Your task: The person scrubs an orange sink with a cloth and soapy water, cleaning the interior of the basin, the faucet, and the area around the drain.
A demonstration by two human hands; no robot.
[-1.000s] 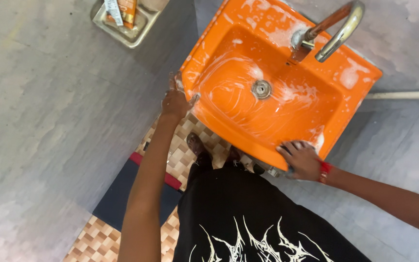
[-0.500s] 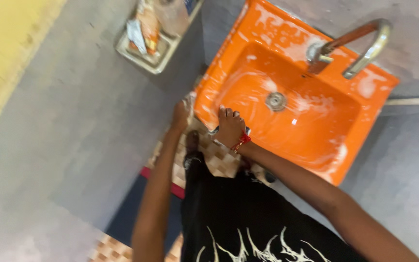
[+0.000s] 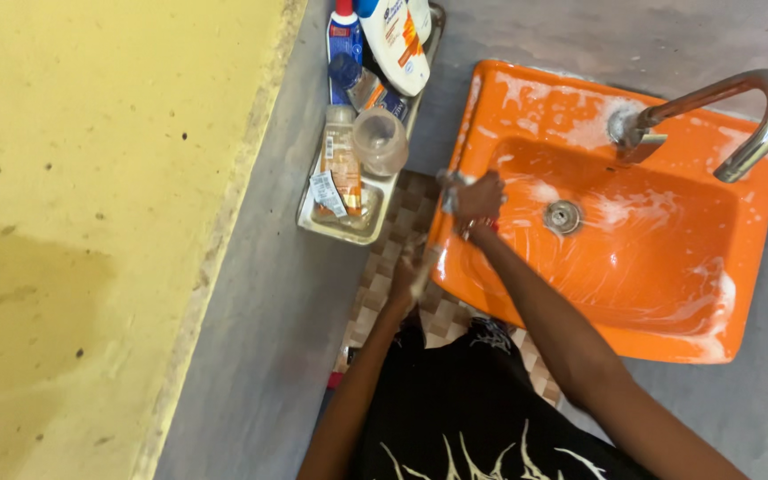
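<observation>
The soapy orange ceramic washbasin (image 3: 633, 258) lies under the right hand (image 3: 479, 200), which presses on its left rim, fingers curled around something small and grey that I cannot identify; the left hand (image 3: 406, 276) sits just below, against the basin's outer edge, its grip unclear. Foam on the rim could make either hand slip. Beyond the right hand stands the curved metal tap (image 3: 740, 116); left of both hands a steel tray (image 3: 353, 233) crowded with bottles (image 3: 341, 164) narrows the gap.
</observation>
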